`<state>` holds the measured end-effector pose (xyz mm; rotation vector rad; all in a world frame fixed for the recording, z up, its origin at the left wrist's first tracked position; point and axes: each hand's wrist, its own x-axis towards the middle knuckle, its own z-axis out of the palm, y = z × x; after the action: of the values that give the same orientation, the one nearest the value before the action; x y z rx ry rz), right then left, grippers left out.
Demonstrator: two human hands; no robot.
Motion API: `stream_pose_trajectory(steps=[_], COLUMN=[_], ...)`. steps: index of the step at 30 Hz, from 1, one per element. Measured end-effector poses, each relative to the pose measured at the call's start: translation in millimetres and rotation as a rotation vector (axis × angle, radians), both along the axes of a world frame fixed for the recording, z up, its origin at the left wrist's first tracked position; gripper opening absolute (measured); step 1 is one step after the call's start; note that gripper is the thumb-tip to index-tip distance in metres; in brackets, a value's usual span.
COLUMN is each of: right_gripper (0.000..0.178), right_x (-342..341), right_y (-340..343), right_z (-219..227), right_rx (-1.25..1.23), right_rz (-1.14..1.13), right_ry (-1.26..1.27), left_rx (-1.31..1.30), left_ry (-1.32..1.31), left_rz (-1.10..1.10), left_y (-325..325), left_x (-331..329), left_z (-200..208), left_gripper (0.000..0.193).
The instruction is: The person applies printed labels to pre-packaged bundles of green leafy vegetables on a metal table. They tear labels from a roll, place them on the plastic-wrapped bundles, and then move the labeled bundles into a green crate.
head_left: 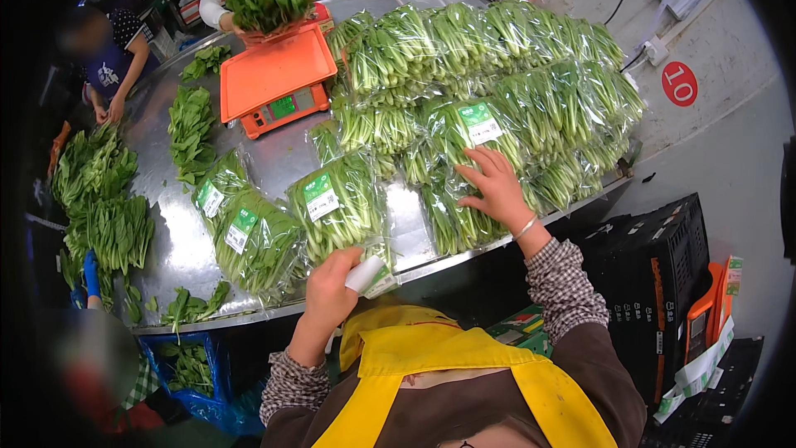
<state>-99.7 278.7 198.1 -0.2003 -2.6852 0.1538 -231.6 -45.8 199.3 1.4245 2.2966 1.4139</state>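
My left hand (330, 289) is closed around a roll of labels (365, 275) at the table's near edge, with a green and white strip hanging off it. My right hand (500, 192) has its fingers spread over a clear bag of leafy greens (448, 137). A green and white label (479, 123) lies on that bag, just beyond my fingertips. Between my hands and a bit to the left sits another labelled bag of greens (352, 220). Two more labelled bags (264, 245) overlap to its left.
Bagged greens (531, 41) are piled across the table's right side. An orange scale (278, 75) stands at the back, where a person holds loose greens (269, 2). Loose bunches (116, 228) line the left, near a blue-gloved hand (91, 275). Black crates (655, 290) stand at right.
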Motion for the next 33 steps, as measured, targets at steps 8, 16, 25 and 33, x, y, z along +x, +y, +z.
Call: stream_pose_trajectory(steps=[8, 16, 25, 33], right_gripper=[0.022, 0.02, 0.02, 0.017], right_x=[-14.2, -17.0, 38.0, 53.5], right_y=[-33.5, -146.8, -154.8, -146.9], right_z=[-12.7, 5.9, 10.1, 22.0], right_rx=[-0.05, -1.583, -1.647, -0.715], right_rz=[0.144, 0.349, 0.074, 0.021], right_ry=[0.358, 0.238, 0.127, 0.466], left_rx=[0.035, 0.168, 0.084, 0.162], left_ry=[-0.036, -0.423, 0.32, -0.073], left_rz=[-0.044, 0.045, -0.091, -0.311], left_y=[16.4, 20.4, 35.6, 57.5], left_x=[32.1, 47.2, 36.2, 42.5], left_z=[20.6, 13.0, 15.6, 8.9], left_gripper=[0.022, 0.013, 0.018, 0.019])
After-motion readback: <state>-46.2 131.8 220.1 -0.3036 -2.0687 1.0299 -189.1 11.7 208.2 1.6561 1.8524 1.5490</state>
